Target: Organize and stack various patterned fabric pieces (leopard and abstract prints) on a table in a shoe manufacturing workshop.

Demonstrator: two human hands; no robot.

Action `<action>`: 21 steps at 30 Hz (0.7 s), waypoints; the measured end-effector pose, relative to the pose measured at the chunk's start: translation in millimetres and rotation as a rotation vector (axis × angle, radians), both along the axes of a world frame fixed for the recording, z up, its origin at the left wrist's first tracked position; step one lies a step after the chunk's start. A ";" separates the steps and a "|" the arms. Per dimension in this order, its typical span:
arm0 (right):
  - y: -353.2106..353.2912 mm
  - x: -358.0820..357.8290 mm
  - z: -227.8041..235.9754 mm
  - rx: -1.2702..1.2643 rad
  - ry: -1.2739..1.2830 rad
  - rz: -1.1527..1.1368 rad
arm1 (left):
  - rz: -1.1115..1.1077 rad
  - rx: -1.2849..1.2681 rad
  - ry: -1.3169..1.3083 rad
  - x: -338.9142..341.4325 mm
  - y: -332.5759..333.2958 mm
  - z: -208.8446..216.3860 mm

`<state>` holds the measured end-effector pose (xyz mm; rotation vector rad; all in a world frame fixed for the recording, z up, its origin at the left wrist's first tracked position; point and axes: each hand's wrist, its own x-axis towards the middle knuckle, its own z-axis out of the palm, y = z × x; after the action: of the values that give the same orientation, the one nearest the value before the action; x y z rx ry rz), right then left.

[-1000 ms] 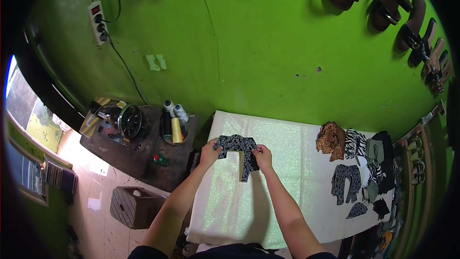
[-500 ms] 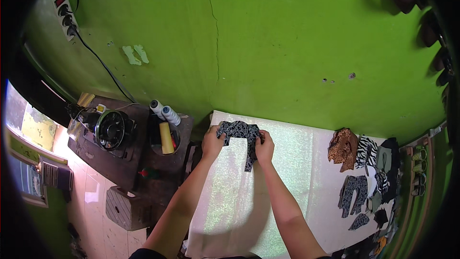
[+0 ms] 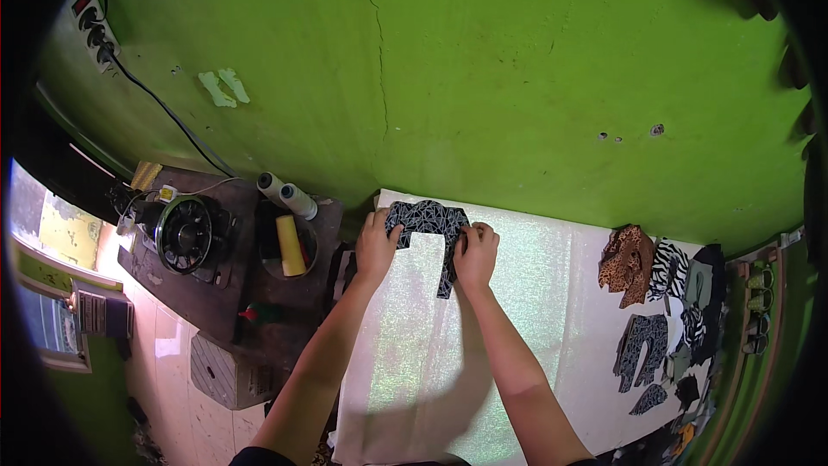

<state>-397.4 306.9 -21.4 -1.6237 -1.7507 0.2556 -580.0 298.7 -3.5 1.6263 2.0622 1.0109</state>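
Two edges of the pale, shimmering worktop (image 3: 526,319) are bounded: far by the green wall (image 3: 500,78), left by a dark brown table (image 3: 226,295) bearing a round-wheeled black machine (image 3: 184,235). Right, beyond open room, brown leopard-print cloth (image 3: 626,261) and black-and-white striped cloth (image 3: 669,267) are laid. Near the far-left corner, a U-shaped black-and-grey patterned fabric piece (image 3: 427,217) is gripped at its sides by left hand (image 3: 375,248) and right hand (image 3: 476,259).

No text, label, brand, number or sign can be read. With the pale table (image 3: 405,354) as landmark, the thread cones (image 3: 298,201) left of it, the power strip (image 3: 93,30) on the wall (image 3: 483,60) beyond its left side, and the patterned cloth piece (image 3: 427,217) over it show no legible lettering.
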 end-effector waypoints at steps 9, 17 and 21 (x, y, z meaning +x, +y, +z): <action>-1.7 1.3 7.3 0.101 -0.190 0.197 | -0.253 0.182 0.346 -4.1 -1.6 2.1; 4.9 -0.5 -7.3 0.175 -0.157 0.200 | -0.284 0.175 0.315 -2.9 2.8 -7.2; 5.3 -1.1 -5.1 0.166 -0.163 0.204 | -0.275 0.189 0.360 -0.9 1.5 -7.3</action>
<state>-398.5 312.2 -26.5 -1.3815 -2.0080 0.0713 -580.8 300.1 -10.8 2.2584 1.9171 0.8901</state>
